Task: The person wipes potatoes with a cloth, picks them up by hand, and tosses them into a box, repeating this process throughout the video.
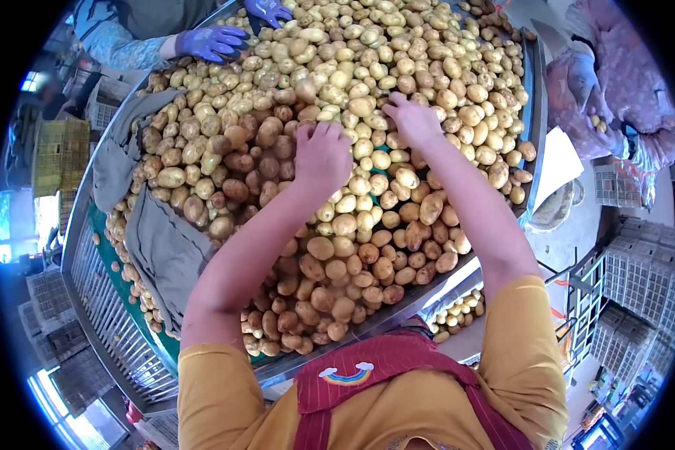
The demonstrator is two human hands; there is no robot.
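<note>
My left hand (322, 156) rests on a big heap of potatoes (367, 255), its fingers curled down round a potato that is mostly hidden from above. A potato (305, 91) just beyond these fingers looks blurred. To the right, my right hand (414, 121) reaches into the heap with bent fingers slightly apart; the fingertips touch potatoes, and I see nothing held in them. Darker, browner potatoes (266, 139) lie left of my left hand, and paler yellow ones lie between and beyond the hands.
Across the heap are a co-worker's purple-gloved hands (211, 43). Grey cloths (165, 232) lie over the left side of the metal-edged table (116, 330). Another person (615, 82) is at the right, near stacked crates (641, 262). More potatoes (457, 315) sit below the near edge.
</note>
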